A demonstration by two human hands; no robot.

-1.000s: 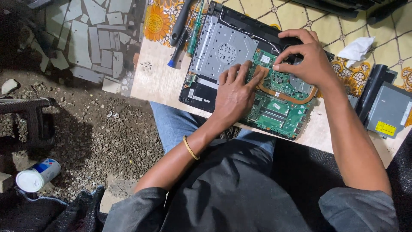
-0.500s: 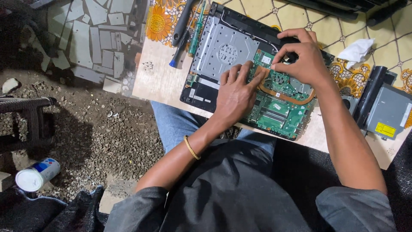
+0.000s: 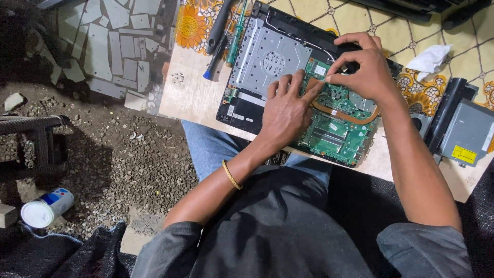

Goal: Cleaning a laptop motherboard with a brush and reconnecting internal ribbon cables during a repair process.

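An opened black laptop base lies on a wooden board across my lap. Its silver metal plate and green motherboard with a copper heat pipe are exposed. My left hand lies flat on the laptop, its fingertips pressing on the upper edge of the motherboard. At the board's top edge, just beside the left fingertips, my right hand pinches a small connector between thumb and forefinger. The pinched part is mostly hidden by the fingers.
Two screwdrivers, one black and one green, lie at the laptop's left. A crumpled white tissue and a grey optical drive sit to the right. A can lies on the gravel floor below left.
My right hand has shifted slightly along the top edge of the motherboard, still pinching. The left hand stays pressed in the same place.
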